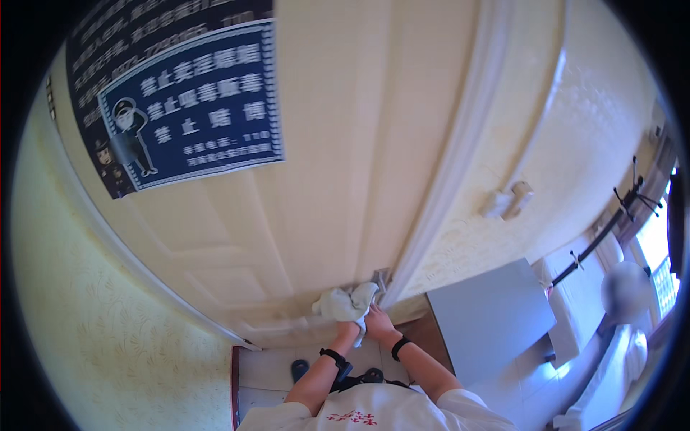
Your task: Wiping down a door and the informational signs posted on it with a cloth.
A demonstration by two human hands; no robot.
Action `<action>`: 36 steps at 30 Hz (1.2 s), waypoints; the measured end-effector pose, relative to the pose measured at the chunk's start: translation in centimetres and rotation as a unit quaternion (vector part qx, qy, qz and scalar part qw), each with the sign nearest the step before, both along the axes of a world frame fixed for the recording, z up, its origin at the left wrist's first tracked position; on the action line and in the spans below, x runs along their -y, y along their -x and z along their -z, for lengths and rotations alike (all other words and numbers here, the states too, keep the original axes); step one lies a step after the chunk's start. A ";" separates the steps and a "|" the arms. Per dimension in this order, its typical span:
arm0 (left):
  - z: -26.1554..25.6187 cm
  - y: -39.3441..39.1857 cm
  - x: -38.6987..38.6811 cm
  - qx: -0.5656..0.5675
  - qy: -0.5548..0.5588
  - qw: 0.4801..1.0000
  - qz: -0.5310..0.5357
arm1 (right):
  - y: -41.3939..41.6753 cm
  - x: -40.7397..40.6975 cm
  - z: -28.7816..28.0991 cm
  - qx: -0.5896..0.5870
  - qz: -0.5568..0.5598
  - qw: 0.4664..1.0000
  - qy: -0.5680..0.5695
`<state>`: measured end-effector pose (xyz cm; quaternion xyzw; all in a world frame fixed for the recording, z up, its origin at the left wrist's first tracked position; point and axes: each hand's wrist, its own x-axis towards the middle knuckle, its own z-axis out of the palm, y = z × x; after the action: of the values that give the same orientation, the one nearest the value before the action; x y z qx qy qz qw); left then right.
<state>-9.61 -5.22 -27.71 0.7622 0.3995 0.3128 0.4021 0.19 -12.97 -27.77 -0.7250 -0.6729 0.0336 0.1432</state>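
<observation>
A pale, crumpled cloth [345,305] lies against the cream panelled door [323,226], beside its metal handle [381,277]. My left hand [347,327] is under the cloth, which covers most of its fingers. Close on its right, my right hand [379,322] touches the cloth's edge near the handle; its fingertips are partly hidden. Each wrist carries a black band. Dark blue posters bearing writing [210,108] are fixed to the upper left of the door.
Right of the door frame [431,226] are wall switches [506,202] and a grey-topped table [490,318]. Farther right stand a black coat rack [598,242] and white-covered beds [577,301], with a blurred person [625,293] near the window. Dark slippers [299,369] are on the tiled floor.
</observation>
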 end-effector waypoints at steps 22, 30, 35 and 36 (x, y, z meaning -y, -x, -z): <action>-8.4 -0.7 -2.4 -0.254 -0.060 0.953 0.157 | 3.2 0.9 4.5 -0.405 0.061 0.909 -0.077; -9.2 13.4 -10.1 0.089 -0.066 0.990 0.089 | 14.4 -9.5 -2.8 -0.354 0.021 0.919 -0.170; -17.8 24.4 -14.2 0.332 -0.038 0.943 -0.017 | 24.6 -16.5 -10.0 -0.183 -0.083 0.948 -0.248; -18.6 26.2 -14.8 0.389 -0.042 0.917 -0.074 | 26.3 -17.8 -11.5 -0.150 -0.093 0.954 -0.244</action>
<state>-35.85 9.57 -9.15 0.5651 0.2533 0.6299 0.4688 -26.14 4.85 -16.27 -0.5890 -0.6956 -0.0104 0.4112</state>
